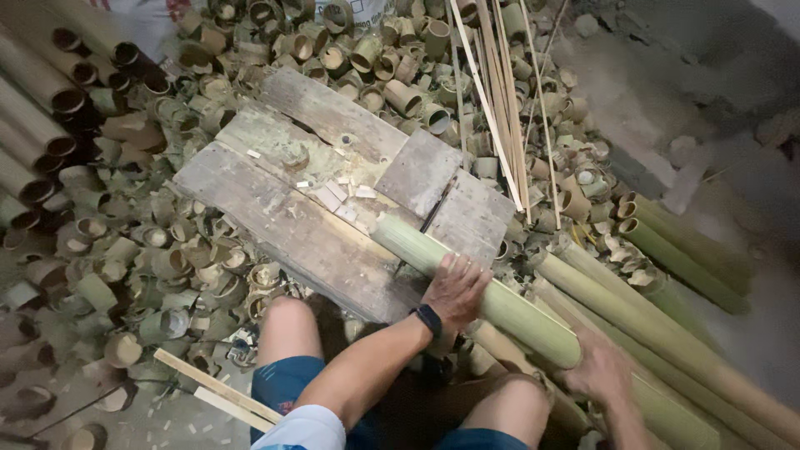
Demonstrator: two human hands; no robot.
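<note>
one head-worn camera is looking steeply down from just above the person's knees, facing forward over the plank surface (292,208), taking in the floor around it at close range.

Right hand (602,372) motion-blurred, grip unclear

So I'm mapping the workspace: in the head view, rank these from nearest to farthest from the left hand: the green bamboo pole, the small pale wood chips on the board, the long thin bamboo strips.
1. Green bamboo pole, under the left hand.
2. Small pale wood chips, up-left on the plank board.
3. Long thin bamboo strips, far top, right of the board.
</note>
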